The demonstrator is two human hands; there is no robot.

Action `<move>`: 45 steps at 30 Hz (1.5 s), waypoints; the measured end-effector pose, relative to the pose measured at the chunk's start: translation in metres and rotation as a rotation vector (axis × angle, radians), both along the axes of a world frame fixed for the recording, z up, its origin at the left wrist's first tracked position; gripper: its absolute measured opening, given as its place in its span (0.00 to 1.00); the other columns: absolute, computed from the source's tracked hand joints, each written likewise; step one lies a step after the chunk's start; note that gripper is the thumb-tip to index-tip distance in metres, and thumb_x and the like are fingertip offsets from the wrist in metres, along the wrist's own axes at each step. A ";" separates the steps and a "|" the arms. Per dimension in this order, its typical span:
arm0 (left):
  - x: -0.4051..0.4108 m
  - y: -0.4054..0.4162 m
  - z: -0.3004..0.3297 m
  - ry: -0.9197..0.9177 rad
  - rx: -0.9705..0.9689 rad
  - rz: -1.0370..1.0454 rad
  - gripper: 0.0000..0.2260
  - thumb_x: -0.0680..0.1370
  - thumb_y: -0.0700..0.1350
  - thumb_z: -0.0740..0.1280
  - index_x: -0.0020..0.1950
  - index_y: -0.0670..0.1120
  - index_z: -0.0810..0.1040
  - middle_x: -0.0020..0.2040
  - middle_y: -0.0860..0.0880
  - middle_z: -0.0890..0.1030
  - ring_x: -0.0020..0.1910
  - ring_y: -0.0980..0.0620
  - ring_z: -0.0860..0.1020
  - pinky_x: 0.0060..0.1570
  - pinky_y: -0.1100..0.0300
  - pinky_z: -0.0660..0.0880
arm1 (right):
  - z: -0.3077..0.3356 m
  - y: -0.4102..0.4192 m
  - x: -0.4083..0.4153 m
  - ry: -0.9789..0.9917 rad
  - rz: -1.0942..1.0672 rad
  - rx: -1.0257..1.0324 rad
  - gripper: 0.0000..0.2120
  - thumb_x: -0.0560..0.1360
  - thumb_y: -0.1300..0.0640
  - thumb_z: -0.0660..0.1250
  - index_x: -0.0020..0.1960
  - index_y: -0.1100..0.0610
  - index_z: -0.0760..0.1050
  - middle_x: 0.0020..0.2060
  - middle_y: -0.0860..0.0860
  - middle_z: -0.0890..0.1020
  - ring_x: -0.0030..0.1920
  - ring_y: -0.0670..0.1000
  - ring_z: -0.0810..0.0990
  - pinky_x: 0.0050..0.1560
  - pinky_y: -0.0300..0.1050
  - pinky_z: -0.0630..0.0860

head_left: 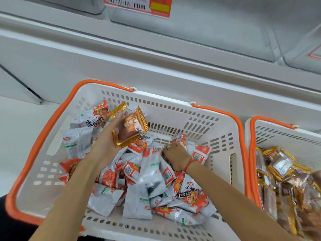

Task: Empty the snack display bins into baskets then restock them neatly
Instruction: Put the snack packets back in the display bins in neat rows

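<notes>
A white basket with an orange rim [224, 133] holds several silver-and-orange snack packets [152, 173]. My left hand [106, 138] grips a couple of gold-edged brown snack packets [130, 127] above the basket's far left. Lower down, my right hand [175, 157] is dug into the packet pile near the basket's far right side, fingers curled among the packets; what it holds is hidden. A second orange-rimmed basket [271, 134] on the right holds several gold-edged brown packets [281, 180].
White display bins [208, 32] sit on the shelf above, one bearing an orange price label [139, 6]. The white shelf front [121, 63] runs behind both baskets. A pale floor [20, 129] lies to the left.
</notes>
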State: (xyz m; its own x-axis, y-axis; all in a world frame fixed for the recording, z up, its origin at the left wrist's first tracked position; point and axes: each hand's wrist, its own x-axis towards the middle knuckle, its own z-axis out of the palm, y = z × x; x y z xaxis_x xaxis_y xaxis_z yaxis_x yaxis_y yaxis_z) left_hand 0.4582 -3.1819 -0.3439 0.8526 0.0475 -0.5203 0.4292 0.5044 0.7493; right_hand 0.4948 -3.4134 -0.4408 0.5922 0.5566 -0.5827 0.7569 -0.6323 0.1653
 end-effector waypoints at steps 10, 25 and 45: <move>-0.004 -0.018 -0.008 0.049 0.280 -0.037 0.16 0.76 0.51 0.70 0.62 0.47 0.78 0.52 0.48 0.85 0.48 0.53 0.84 0.42 0.64 0.79 | -0.001 -0.008 0.000 0.163 -0.085 0.191 0.12 0.72 0.54 0.68 0.54 0.57 0.75 0.47 0.53 0.82 0.52 0.56 0.78 0.61 0.50 0.69; -0.006 -0.067 0.013 0.122 0.315 -0.027 0.18 0.79 0.57 0.65 0.62 0.47 0.77 0.53 0.46 0.83 0.51 0.48 0.81 0.60 0.48 0.75 | 0.145 -0.019 -0.011 0.934 -1.355 1.601 0.14 0.78 0.60 0.63 0.63 0.60 0.74 0.53 0.56 0.82 0.51 0.52 0.82 0.59 0.50 0.77; 0.000 -0.023 -0.017 0.162 0.530 0.112 0.59 0.47 0.75 0.75 0.72 0.47 0.69 0.67 0.47 0.76 0.64 0.46 0.76 0.66 0.46 0.72 | 0.028 -0.033 -0.007 -0.007 -0.738 -0.021 0.39 0.76 0.29 0.52 0.68 0.62 0.69 0.64 0.58 0.75 0.64 0.58 0.72 0.62 0.49 0.67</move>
